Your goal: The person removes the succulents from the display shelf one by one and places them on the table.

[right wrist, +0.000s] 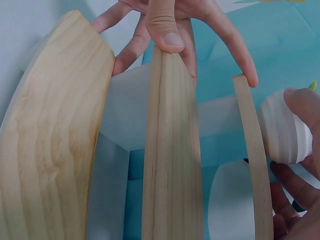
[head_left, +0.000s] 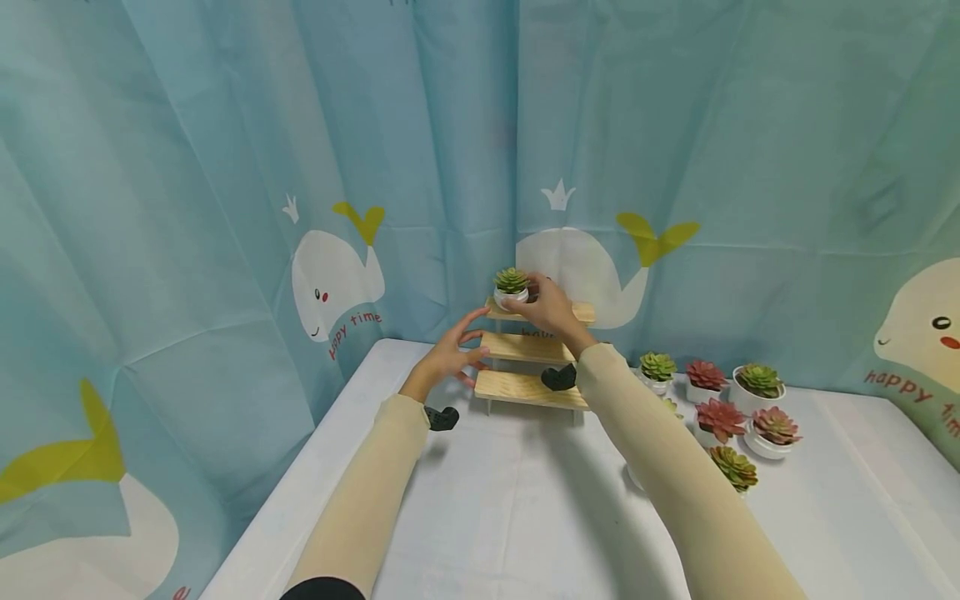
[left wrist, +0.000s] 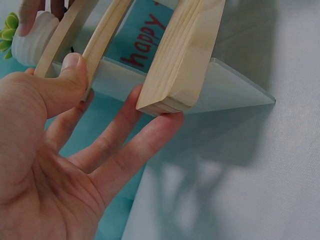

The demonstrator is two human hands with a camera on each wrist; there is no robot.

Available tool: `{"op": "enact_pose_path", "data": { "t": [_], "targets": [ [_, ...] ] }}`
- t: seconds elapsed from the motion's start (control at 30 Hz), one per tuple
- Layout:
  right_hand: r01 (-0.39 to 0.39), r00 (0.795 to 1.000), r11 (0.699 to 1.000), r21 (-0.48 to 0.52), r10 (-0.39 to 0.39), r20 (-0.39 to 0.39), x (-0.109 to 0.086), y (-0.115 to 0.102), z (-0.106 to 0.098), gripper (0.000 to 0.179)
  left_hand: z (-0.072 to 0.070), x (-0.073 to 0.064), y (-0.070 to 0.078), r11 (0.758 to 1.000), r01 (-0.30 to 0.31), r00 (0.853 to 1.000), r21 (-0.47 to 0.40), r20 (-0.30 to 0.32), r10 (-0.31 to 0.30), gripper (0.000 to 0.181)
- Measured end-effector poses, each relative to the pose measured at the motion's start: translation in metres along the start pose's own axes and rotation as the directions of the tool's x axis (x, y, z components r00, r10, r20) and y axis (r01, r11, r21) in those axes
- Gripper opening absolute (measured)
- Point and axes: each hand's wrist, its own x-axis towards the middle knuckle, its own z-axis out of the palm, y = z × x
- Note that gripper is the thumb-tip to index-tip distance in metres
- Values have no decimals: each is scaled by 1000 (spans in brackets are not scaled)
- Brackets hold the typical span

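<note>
A three-tier wooden display stand [head_left: 517, 346] with pale boards and translucent side supports stands at the back of the table. On the left end of its top board is a green potted succulent [head_left: 511, 282] in a white ribbed pot [right wrist: 285, 127]. My right hand [head_left: 553, 307] holds this pot from the right, thumb in front and fingers behind. My left hand [head_left: 447, 354] is at the stand's left end, fingers spread across the tiers. In the left wrist view, its thumb [left wrist: 74, 67] and a finger straddle the middle board's end, while another fingertip touches the bottom board [left wrist: 182, 65].
Several red and green potted succulents [head_left: 720, 419] stand in white pots to the right, partly hidden by my right sleeve [head_left: 667, 467]. A blue curtain [head_left: 465, 150] with whale prints hangs close behind the stand. White cloth [head_left: 517, 517] covers the table.
</note>
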Motion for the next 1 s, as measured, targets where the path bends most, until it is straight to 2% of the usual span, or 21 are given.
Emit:
{"op": "enact_pose_path", "data": {
  "t": [0.7,1.0],
  "targets": [
    [34,999,999,-2,-34,-24,2,4,-1,65,-1,1,-1,1000,-5,1000,1,5,5,78],
    [65,998,997,-28,-66,-11,-9,5,-11,71,-2,1,0,1000,-4,1000,-3,13,4,78]
  ]
}}
